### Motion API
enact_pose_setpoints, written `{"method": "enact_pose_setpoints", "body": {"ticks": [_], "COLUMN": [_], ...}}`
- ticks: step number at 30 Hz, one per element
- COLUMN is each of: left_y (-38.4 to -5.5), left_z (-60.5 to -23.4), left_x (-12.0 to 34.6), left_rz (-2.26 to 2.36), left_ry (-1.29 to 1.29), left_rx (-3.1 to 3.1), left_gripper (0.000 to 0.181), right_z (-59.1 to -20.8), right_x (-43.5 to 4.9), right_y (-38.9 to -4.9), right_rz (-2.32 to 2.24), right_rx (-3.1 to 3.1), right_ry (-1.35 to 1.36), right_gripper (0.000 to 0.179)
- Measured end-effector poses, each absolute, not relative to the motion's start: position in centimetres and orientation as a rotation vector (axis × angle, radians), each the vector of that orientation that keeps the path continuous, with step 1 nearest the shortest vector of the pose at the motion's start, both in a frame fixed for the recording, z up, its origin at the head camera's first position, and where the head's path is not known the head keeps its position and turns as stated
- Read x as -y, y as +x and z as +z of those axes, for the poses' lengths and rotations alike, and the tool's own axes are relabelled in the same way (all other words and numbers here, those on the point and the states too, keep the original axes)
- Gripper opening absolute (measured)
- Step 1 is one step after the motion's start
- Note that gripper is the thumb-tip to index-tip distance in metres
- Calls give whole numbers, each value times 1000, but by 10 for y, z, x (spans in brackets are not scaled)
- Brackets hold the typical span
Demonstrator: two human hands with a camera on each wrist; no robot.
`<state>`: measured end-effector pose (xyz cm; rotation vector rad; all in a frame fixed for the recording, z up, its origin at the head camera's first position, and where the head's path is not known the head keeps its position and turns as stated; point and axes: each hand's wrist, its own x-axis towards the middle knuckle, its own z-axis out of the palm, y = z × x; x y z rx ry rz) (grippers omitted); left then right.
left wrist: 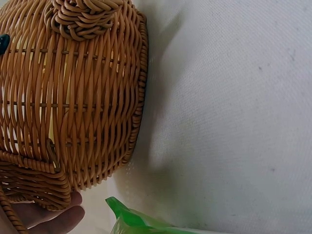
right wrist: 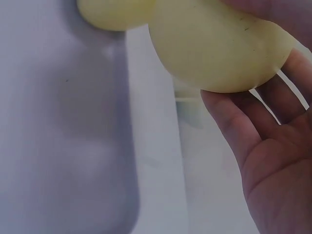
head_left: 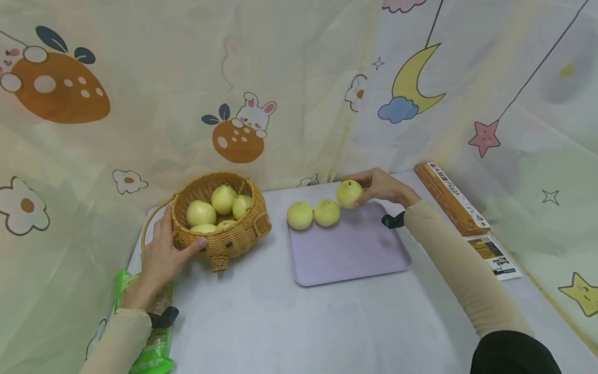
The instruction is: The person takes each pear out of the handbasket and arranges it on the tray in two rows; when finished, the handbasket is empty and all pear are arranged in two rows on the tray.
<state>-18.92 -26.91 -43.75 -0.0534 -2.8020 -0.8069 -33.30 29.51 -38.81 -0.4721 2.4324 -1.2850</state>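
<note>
In the head view my right hand [head_left: 384, 187] holds a round, pale yellow-green pear [head_left: 349, 193] at the back edge of a lilac tray [head_left: 348, 254]. The right wrist view shows the fingers [right wrist: 229, 114] and thumb around this pear [right wrist: 214, 48]. Two similar pears, a left one [head_left: 299, 215] and a middle one [head_left: 327, 212], rest in a row at the tray's back left. My left hand [head_left: 161, 254] grips the left side of a wicker basket [head_left: 229, 244], thumb across its front. Several pears [head_left: 201, 213] lie inside. The left wrist view shows the basket's woven side [left wrist: 83, 107] and fingertips beneath an ear-like flap.
A green plastic package [head_left: 156, 358] lies under the left forearm. Along the table's right edge lie a long brown box [head_left: 450, 200] and a flat printed packet [head_left: 495, 257]. A patterned cloth [head_left: 299, 93] hangs right behind the white table [head_left: 299, 327].
</note>
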Motion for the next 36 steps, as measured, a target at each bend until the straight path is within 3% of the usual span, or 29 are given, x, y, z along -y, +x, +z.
{"method": "enact_pose_setpoints", "body": {"ticks": [36], "left_y": [-190], "left_z": [-437], "left_x": [271], "left_rz": [-853], "left_ry": [-69], "left_rx": [2795], "left_gripper": [122], "right_z": [-450], "right_x": [-317], "right_y": [-322], "right_rz": [-1290], "right_rx": [-2435], "right_ry": [-387], "right_gripper": [87]}}
